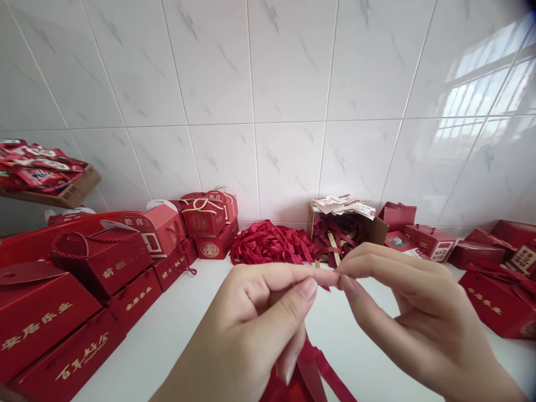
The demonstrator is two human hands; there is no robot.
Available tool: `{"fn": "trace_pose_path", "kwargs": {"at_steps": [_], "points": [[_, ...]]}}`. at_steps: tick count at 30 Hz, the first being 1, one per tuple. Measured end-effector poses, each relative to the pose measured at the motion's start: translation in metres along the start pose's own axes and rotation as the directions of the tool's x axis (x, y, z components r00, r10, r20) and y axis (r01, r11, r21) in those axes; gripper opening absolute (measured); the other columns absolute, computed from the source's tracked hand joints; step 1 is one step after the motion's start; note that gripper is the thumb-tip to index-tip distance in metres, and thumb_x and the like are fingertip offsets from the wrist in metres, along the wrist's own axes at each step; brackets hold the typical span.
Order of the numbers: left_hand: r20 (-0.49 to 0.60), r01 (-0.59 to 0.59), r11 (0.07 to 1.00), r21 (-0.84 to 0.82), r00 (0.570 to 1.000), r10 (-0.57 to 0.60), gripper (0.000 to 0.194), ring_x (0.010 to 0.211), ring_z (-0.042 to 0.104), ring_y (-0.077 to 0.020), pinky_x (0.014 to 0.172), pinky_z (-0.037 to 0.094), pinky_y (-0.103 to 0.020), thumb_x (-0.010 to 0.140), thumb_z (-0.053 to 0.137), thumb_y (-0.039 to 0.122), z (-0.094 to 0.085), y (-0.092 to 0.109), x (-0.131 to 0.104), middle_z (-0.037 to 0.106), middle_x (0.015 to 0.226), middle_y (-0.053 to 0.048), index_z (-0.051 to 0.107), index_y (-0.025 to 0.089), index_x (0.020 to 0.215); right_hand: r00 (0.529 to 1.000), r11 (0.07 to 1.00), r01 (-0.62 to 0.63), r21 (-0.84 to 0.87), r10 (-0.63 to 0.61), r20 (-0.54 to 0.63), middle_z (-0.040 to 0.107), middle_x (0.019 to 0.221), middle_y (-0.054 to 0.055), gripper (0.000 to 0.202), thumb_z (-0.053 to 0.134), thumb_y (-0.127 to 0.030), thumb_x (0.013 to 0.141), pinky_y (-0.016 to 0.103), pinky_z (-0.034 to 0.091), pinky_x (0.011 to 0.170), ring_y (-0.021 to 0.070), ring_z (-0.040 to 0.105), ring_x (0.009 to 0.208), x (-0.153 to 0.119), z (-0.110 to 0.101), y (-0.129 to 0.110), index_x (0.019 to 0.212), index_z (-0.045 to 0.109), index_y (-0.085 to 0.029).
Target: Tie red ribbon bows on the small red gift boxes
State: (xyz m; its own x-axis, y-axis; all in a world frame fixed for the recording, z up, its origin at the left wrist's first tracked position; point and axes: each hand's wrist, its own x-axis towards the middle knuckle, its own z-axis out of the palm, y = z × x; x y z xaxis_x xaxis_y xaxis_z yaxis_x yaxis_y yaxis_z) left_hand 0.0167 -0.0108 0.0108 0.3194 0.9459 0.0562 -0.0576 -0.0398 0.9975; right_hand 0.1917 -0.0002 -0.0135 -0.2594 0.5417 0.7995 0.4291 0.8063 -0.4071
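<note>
Holds left hand [255, 321] and right hand [422, 310] fingertip to fingertip above a red ribbon [332, 374], pinched nearly closed with anything held too hidden to tell.

Our left hand [251, 329] and right hand [439, 324] meet above red ribbon [332, 375]. We cannot tell whether they pinch anything.
</note>
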Motion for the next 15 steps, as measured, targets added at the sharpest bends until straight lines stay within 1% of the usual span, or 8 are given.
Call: {"fn": "trace_pose_path", "kwargs": {"at_steps": [3,6,8,10,12,15], "points": [[-0.002,-0.038,0.998,0.055,0.999,0.038,0.025,0.035,0.034,-0.0057,0.040,0.030,-0.018,0.081,0.059,0.032,0.001,-0.001,0.002,0.043,0.038,0.005,0.074,0.018,0.096,1.000,0.999,0.015,-0.048,-0.014,0.009,0.057,0.070,0.003,0.010,0.055,-0.009,0.080,0.025,0.040,0.050,0.0123,0.051,0.059,0.001,0.002,0.003,0.082,0.057,-0.018],[-0.014,-0.003,0.995,0.100,1.000,0.005,0.025,0.037,0.037,-0.0070,0.041,0.031,-0.018,0.082,0.058,0.030,0.002,-0.002,0.003,0.044,0.039,0.004,0.074,0.017,0.097,0.997,0.993,0.014,-0.121,-0.004,0.079,0.056,0.070,0.003,0.008,0.052,-0.011,0.080,0.025,0.038,0.050,0.0120,0.049,0.058,0.002,0.002,0.007,0.082,0.057,-0.018],[0.017,-0.001,0.993,0.118,1.000,-0.001,0.027,0.038,0.037,-0.0072,0.040,0.029,-0.018,0.083,0.057,0.030,0.001,-0.004,0.005,0.045,0.040,0.004,0.073,0.017,0.100,0.990,0.987,0.025,-0.162,-0.002,0.144,0.053,0.066,0.002,0.009,0.050,-0.011,0.081,0.025,0.034,0.047,0.0107,0.045,0.054,0.002,0.002,0.010,0.077,0.056,-0.017],[0.071,-0.034,0.990,0.134,0.997,0.025,0.029,0.038,0.036,-0.0067,0.040,0.028,-0.018,0.085,0.055,0.031,-0.001,-0.007,0.008,0.045,0.041,0.004,0.071,0.016,0.103,0.985,0.982,0.054,-0.183,-0.023,0.168,0.047,0.060,0.000,0.013,0.048,-0.010,0.080,0.024,0.029,0.045,0.0090,0.039,0.050,0.002,0.003,0.013,0.069,0.052,-0.017],[0.103,-0.060,0.987,0.149,0.994,0.044,0.029,0.038,0.035,-0.0059,0.041,0.028,-0.018,0.088,0.052,0.031,-0.003,-0.010,0.011,0.045,0.041,0.005,0.070,0.016,0.106,0.989,0.977,0.079,-0.196,-0.052,0.141,0.043,0.056,-0.002,0.017,0.048,-0.009,0.078,0.023,0.027,0.044,0.0078,0.035,0.049,0.002,0.005,0.016,0.063,0.047,-0.017],[0.129,-0.091,0.982,0.164,0.989,0.070,0.029,0.038,0.036,-0.0048,0.043,0.030,-0.017,0.090,0.050,0.029,-0.005,-0.013,0.015,0.045,0.041,0.006,0.069,0.017,0.108,0.994,0.973,0.095,-0.211,-0.081,0.072,0.039,0.055,-0.003,0.021,0.048,-0.006,0.077,0.022,0.026,0.044,0.0068,0.033,0.049,0.002,0.008,0.020,0.059,0.043,-0.017]]}}
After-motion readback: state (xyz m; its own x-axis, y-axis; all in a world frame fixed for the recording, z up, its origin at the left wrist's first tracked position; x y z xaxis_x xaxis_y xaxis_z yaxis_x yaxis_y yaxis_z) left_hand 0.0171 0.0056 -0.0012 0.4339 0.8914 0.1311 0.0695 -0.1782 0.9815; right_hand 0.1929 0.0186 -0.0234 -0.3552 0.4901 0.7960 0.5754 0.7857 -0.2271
